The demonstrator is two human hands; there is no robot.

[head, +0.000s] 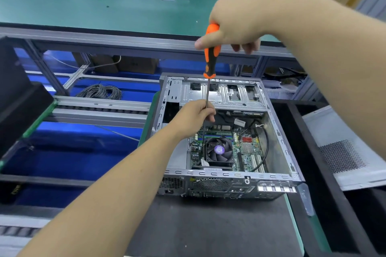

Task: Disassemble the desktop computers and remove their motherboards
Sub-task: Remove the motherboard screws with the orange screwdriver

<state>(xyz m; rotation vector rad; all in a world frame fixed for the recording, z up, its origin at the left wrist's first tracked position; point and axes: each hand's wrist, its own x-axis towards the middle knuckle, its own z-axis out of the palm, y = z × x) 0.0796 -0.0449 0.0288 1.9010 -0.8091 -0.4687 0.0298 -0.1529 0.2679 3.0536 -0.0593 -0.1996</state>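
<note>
An open grey desktop case (277, 131) lies on a dark mat, its rear panel toward me. Inside it sits the green motherboard (247, 150) with a black CPU cooler fan (219, 150). My right hand (234, 25) grips the orange and black handle of a long screwdriver (210, 58), held nearly upright above the case. My left hand (194, 119) pinches the thin metal shaft lower down. The shaft's tip reaches the board at the fan's upper left corner.
A silver drive cage (221, 94) spans the far end of the case. A perforated side panel (344, 152) lies in a black tray to the right. Blue bins, a coil of wire (102, 92) and a conveyor frame lie left. A green bench (83, 8) runs behind.
</note>
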